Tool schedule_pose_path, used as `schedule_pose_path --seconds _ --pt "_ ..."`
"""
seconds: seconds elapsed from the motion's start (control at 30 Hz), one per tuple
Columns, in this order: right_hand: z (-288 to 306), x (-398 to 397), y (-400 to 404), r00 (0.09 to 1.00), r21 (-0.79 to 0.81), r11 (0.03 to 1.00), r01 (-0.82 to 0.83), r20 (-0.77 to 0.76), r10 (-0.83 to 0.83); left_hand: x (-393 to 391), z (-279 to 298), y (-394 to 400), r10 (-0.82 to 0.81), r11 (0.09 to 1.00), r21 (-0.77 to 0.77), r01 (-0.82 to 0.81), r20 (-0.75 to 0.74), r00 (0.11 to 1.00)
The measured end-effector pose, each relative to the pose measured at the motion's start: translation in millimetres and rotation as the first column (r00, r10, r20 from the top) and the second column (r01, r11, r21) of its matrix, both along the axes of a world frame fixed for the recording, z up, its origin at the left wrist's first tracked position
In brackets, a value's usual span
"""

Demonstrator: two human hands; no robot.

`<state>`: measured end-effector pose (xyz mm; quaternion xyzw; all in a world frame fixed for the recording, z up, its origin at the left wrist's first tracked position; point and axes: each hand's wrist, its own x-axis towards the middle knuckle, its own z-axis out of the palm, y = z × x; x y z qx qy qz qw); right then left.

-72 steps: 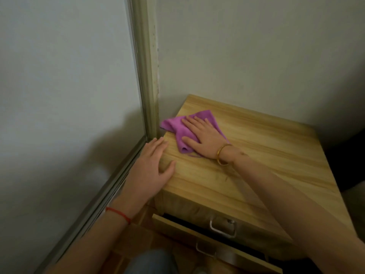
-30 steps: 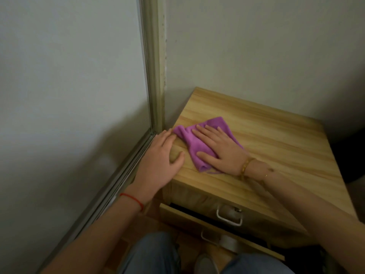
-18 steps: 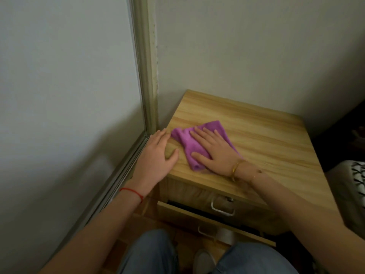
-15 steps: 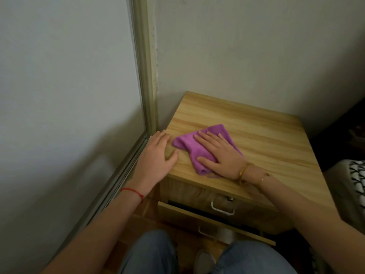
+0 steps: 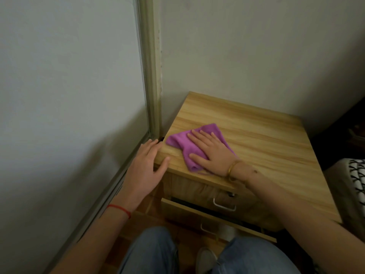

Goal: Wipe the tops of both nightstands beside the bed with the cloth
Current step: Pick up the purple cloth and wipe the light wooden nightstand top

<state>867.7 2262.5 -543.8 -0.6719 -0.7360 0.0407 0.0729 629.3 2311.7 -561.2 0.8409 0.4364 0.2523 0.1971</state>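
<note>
A light wooden nightstand (image 5: 266, 139) stands in the corner against the wall. A purple cloth (image 5: 182, 144) lies crumpled on the near left part of its top. My right hand (image 5: 212, 153) lies flat on the cloth, fingers spread, pressing it to the wood. My left hand (image 5: 147, 169) rests on the nightstand's front left corner, thumb on the top edge and fingers along the left side, holding nothing loose.
A sliding door frame (image 5: 152, 76) and its floor track (image 5: 110, 196) run along the left. The nightstand's lower drawer (image 5: 197, 210) is pulled partly out. A patterned bed cover (image 5: 355, 175) shows at the right edge. My knees (image 5: 152, 252) are close to the drawer.
My right hand slid the cloth from the back left of the top toward the front left corner, with small moves there since. My left hand stays on the corner.
</note>
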Motion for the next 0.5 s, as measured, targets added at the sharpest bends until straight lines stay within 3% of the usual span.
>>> schedule_pose_path --seconds 0.13,0.33,0.5 --pt "1.9 8.7 37.5 0.988 -0.014 0.988 0.156 0.016 -0.156 0.9 0.2 -3.0 0.020 1.000 -0.012 -0.020 -0.016 1.000" --pt "0.4 -31.7 20.0 0.993 0.051 0.992 -0.115 -0.009 0.115 1.0 3.4 -2.2 -0.035 0.999 0.041 0.033 0.049 0.998" --pt "2.0 9.1 71.5 0.994 -0.023 0.994 0.110 0.013 -0.110 1.0 0.6 -2.8 0.013 1.000 -0.023 -0.013 0.017 1.000"
